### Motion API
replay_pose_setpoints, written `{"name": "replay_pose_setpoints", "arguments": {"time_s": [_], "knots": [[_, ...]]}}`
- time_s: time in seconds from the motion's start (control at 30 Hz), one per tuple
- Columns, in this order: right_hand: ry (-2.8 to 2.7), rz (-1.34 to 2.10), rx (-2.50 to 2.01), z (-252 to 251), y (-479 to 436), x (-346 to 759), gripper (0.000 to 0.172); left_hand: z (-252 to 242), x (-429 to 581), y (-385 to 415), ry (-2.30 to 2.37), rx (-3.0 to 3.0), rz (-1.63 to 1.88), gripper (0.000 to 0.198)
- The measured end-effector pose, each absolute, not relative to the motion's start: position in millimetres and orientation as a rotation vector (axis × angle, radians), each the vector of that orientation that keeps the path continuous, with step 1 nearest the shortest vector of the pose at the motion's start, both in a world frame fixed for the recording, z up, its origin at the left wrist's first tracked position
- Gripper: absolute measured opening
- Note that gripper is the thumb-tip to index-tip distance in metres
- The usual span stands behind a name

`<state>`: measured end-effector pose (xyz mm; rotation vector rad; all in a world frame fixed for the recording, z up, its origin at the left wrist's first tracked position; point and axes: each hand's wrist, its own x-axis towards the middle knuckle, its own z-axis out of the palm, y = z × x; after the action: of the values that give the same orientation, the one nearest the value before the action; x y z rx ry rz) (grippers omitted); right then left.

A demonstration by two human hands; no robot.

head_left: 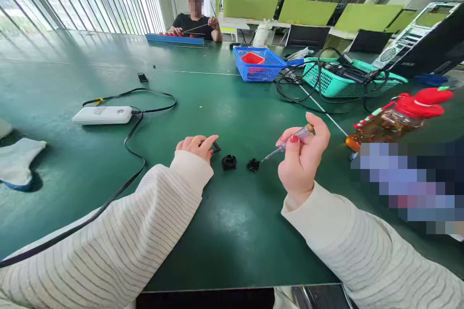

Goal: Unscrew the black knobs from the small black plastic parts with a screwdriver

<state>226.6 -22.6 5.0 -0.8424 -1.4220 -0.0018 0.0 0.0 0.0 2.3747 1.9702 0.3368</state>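
Black plastic, three pieces: one black part (253,164) at the tip of the single screwdriver (290,144), which the right hand (302,159) clamps between thumb and fingertips, a second black part (229,161) just beside it, and a third black part (216,147) (half hidden) under the left hand (197,146), fingers closed on it. The green table (235,231) also bears one white power brick (102,114), one bottle (391,123) and two baskets, a blue basket (253,75) and a teal basket (328,87); green partitions (307,11) and one seated person (194,21) lie beyond.

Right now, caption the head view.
Right hand holds clear-handled screwdriver beside two small black parts on green table; left hand touches another black piece.
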Motion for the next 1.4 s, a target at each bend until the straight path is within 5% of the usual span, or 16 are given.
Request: {"name": "replay_pose_setpoints", "arguments": {"time_s": [0.17,0.5,0.9,1.4], "knots": [[-1.437,0.016,-0.876,7,-24,224,0.032,-8,1,0,1.884,2.427,0.296,0.043],[-1.432,0.128,-0.93,5,-23,223,0.031,-42,8,8,1.571,2.518,0.795,0.045],[-1.127,0.387,-1.291,-9,-3,233,0.037,-29,1,-3,1.374,2.594,0.523,0.054],[-1.172,0.493,-1.066,-1,-12,223,0.039,-25,4,-5,1.386,2.586,0.473,0.054]]}}
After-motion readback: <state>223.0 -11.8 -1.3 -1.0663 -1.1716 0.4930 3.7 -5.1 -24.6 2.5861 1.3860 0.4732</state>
